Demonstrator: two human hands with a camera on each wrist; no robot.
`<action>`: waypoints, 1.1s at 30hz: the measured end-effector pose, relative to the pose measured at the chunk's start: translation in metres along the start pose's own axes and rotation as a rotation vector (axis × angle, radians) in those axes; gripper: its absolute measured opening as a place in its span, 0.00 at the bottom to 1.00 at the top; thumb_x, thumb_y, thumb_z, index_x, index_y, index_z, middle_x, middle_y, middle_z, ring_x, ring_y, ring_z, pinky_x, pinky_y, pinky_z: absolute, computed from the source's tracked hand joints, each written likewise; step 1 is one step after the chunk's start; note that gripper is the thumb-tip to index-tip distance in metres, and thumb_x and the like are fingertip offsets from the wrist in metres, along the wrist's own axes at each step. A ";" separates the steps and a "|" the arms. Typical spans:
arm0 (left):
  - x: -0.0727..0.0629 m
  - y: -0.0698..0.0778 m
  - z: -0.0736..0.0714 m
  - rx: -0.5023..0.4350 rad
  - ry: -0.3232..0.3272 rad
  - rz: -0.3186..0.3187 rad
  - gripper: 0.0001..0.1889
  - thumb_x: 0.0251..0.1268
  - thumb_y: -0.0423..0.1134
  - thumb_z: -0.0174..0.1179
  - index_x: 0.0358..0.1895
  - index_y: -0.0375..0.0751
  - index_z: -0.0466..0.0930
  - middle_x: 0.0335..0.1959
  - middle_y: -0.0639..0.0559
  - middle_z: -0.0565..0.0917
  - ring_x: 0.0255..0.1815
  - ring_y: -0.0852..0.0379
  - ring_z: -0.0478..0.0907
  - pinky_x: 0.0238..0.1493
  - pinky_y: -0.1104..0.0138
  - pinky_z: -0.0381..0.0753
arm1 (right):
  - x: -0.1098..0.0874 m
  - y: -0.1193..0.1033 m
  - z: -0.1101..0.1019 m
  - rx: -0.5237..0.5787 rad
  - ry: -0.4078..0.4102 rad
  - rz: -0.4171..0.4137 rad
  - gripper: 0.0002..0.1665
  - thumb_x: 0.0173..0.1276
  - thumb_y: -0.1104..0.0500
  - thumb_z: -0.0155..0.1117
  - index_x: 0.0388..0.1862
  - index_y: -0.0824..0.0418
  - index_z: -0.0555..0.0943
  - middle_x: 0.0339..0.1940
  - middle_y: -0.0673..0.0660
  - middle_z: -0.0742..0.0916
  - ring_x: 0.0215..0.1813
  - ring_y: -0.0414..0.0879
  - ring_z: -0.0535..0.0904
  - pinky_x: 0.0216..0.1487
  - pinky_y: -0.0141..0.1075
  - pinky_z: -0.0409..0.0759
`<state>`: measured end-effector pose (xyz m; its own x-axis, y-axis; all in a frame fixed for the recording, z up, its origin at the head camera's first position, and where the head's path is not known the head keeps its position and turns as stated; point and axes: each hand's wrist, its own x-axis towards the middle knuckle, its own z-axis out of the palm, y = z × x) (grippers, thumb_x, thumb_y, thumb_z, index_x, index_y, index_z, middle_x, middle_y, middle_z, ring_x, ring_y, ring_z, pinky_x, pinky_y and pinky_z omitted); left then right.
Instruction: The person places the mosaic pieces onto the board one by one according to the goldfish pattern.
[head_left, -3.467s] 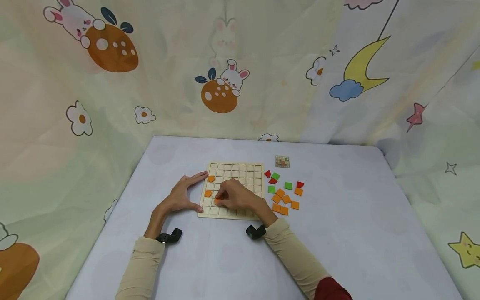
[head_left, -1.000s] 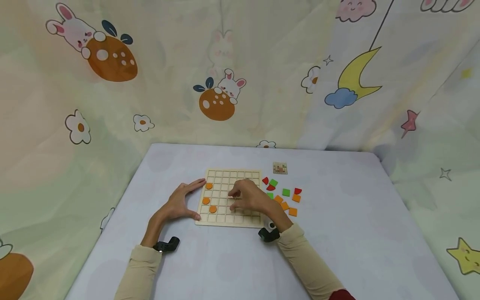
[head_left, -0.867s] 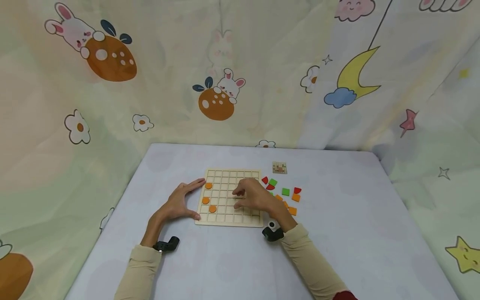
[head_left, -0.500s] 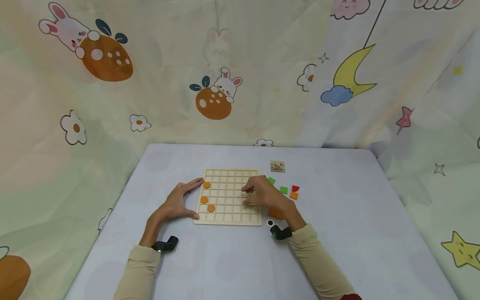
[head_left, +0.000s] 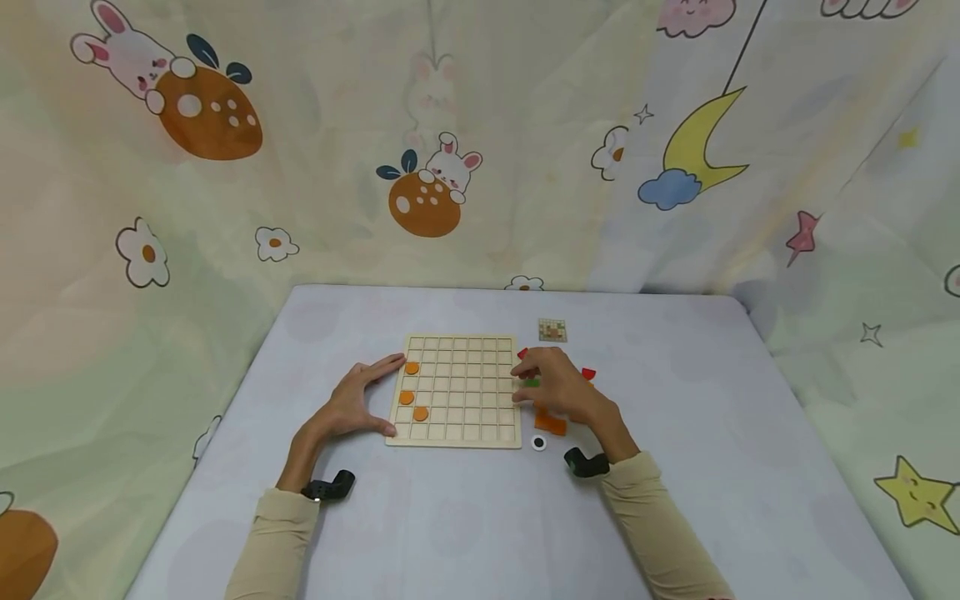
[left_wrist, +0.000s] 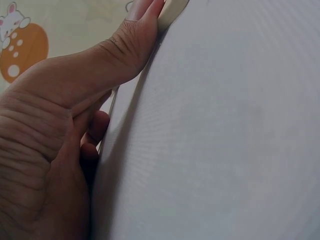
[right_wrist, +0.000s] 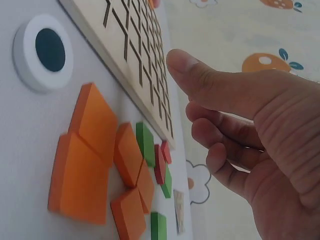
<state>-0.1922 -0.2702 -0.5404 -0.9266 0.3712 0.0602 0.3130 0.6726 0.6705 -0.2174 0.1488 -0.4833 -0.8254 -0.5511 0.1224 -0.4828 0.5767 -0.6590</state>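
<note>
From the head view I see my left hand (head_left: 352, 406) spread flat against the left edge of the board (head_left: 457, 389), thumb at the near corner, forefinger at the far one; fingers straight, gripping nothing. The left wrist view adds only this: the thumb tip (left_wrist: 145, 15) presses the board's rim (left_wrist: 172, 11), the rest being bare table (left_wrist: 225, 130).

My right hand (head_left: 558, 392) hovers over the loose tiles (head_left: 551, 423) just right of the board, fingers loosely curled. From above it hides most of the pile; I cannot tell there whether it holds one. The right wrist view settles it: the thumb and fingers are apart and empty, above orange tiles (right_wrist: 90, 160) and green ones (right_wrist: 146, 142) lying beside the board's edge. That view also shows a white disc (right_wrist: 44, 51) with a dark centre.

Three orange rounds (head_left: 412, 367) sit in the board's left columns, seen only from the head view, as does a small card (head_left: 552, 330) beyond the tiles.
</note>
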 end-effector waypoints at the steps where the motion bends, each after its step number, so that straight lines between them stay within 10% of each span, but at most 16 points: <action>1: 0.000 0.000 0.000 -0.001 -0.001 0.002 0.70 0.28 0.57 0.94 0.86 0.52 0.67 0.89 0.52 0.65 0.56 0.53 0.68 0.60 0.54 0.69 | -0.001 0.002 -0.001 -0.007 0.003 0.003 0.22 0.59 0.61 0.88 0.51 0.68 0.92 0.45 0.59 0.93 0.45 0.50 0.87 0.50 0.41 0.87; 33: 0.000 0.001 0.001 0.011 0.011 0.029 0.69 0.29 0.58 0.94 0.85 0.50 0.68 0.88 0.50 0.66 0.58 0.51 0.69 0.59 0.54 0.68 | -0.045 0.035 -0.026 -0.029 0.044 0.082 0.19 0.60 0.61 0.87 0.49 0.67 0.93 0.38 0.55 0.92 0.39 0.47 0.80 0.41 0.33 0.77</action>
<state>-0.1916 -0.2688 -0.5408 -0.9194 0.3834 0.0875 0.3417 0.6688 0.6603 -0.2048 0.2098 -0.4922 -0.8740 -0.4751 0.1018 -0.4212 0.6365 -0.6461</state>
